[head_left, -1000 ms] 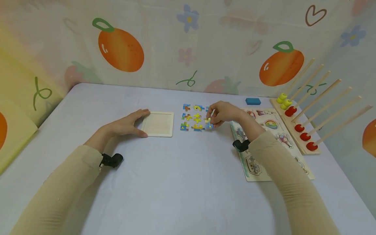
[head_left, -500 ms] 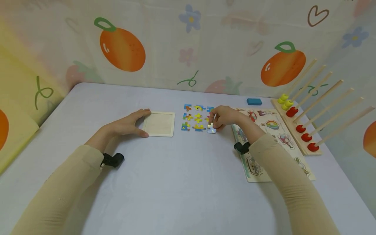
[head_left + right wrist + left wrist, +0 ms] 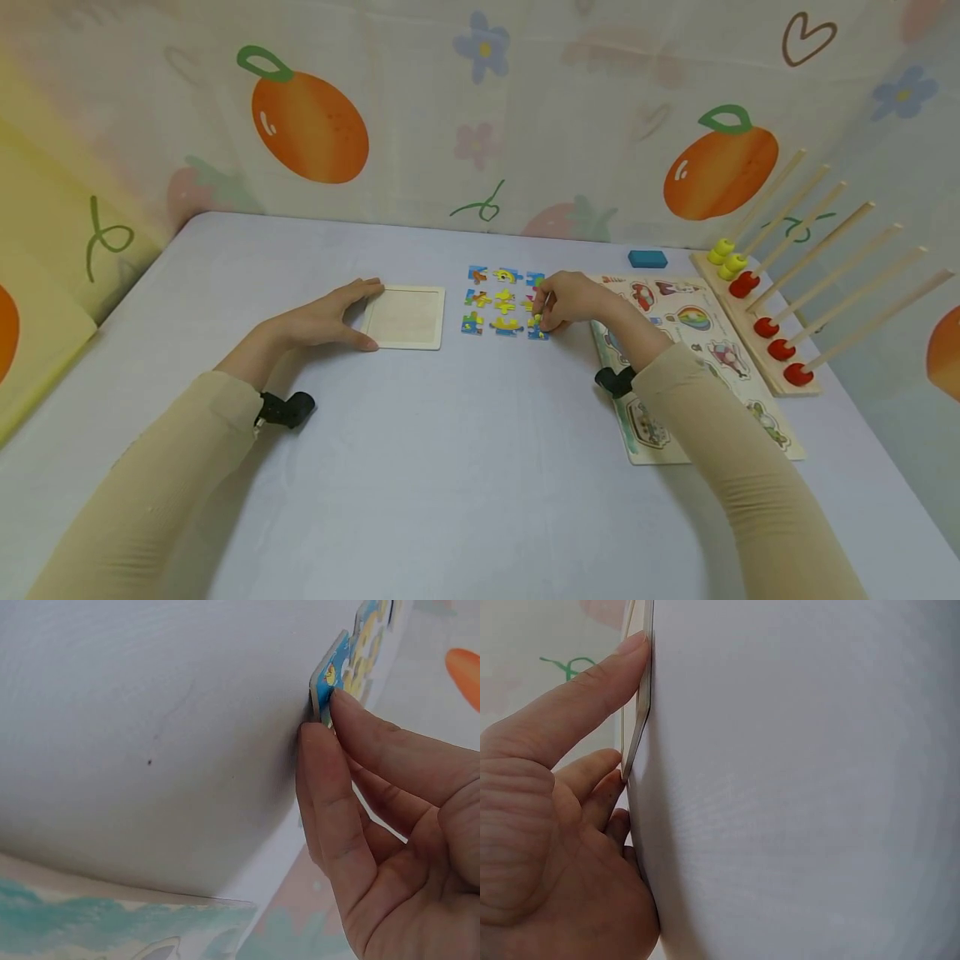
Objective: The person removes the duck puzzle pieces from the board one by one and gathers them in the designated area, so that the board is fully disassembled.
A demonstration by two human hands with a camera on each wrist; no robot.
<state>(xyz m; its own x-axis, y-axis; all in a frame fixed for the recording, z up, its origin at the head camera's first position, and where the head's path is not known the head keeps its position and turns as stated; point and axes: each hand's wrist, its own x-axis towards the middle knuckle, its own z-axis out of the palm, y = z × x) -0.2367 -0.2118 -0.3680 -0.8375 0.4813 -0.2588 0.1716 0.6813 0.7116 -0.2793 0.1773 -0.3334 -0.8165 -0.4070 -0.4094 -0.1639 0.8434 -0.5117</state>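
In the head view, several blue-and-yellow jigsaw puzzle pieces (image 3: 506, 302) lie in rows, spaced apart. My right hand (image 3: 572, 298) is at their right side, pinching the lower right puzzle piece (image 3: 537, 331). The right wrist view shows the thumb against this piece's blue printed face (image 3: 328, 679) and the index finger at its edge. To the left is a square, pale wooden puzzle tray (image 3: 405, 317). My left hand (image 3: 322, 317) holds its left side, thumb at the near corner and fingers at the far one. The left wrist view shows the thumb on the tray's edge (image 3: 644, 690).
A wooden puzzle board (image 3: 726, 367) with printed pictures lies under my right forearm. Beyond it stands a peg rack (image 3: 757, 329) with upright rods and red and yellow beads. A blue block (image 3: 647, 259) sits near the table's back edge, before a patterned cloth backdrop (image 3: 420, 108).
The piece in my right hand was tilted up, then showed its pale side, and now lies face up at the lower right of the rows. My left hand stays on the tray.
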